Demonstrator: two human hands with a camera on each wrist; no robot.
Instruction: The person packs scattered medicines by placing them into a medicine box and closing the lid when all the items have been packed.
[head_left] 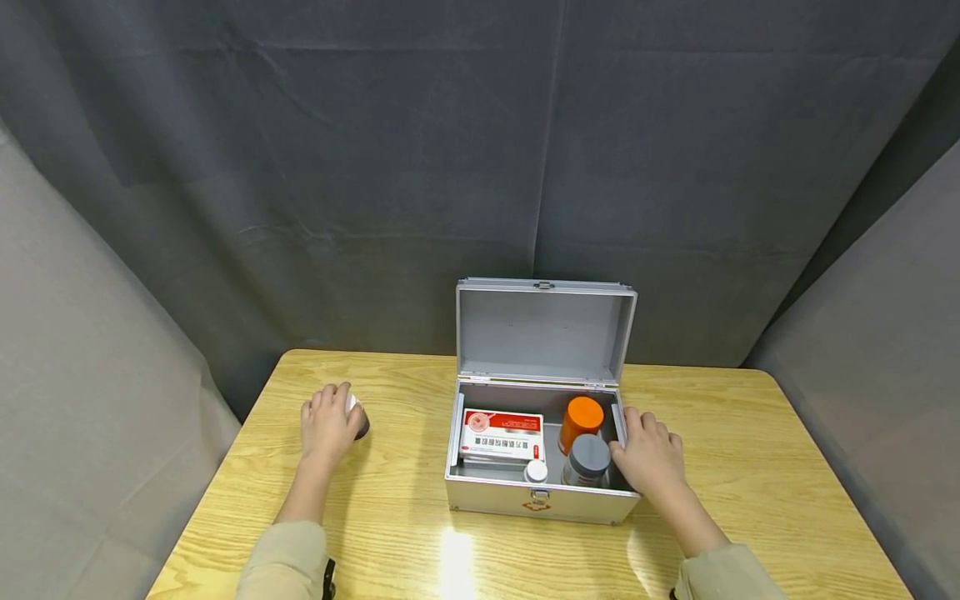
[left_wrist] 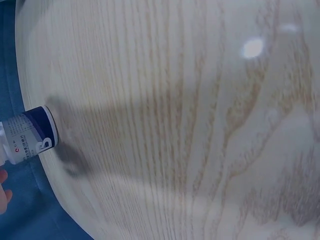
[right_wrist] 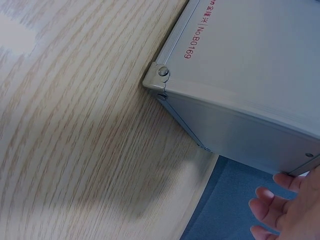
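On the left of the table, in the head view, my left hand grips a small bottle with a white cap. The left wrist view shows the bottle with its white and dark blue label, its base right at the tabletop. My right hand holds the right rim of an open silver medicine case, thumb over the edge, fingers along the outside. Its fingers show beside the case's side wall in the right wrist view.
Inside the case are a red and white medicine box, an orange-capped bottle, a grey-lidded jar and a small white-capped bottle. The raised lid leans back toward the grey curtain. Wooden table lies beneath.
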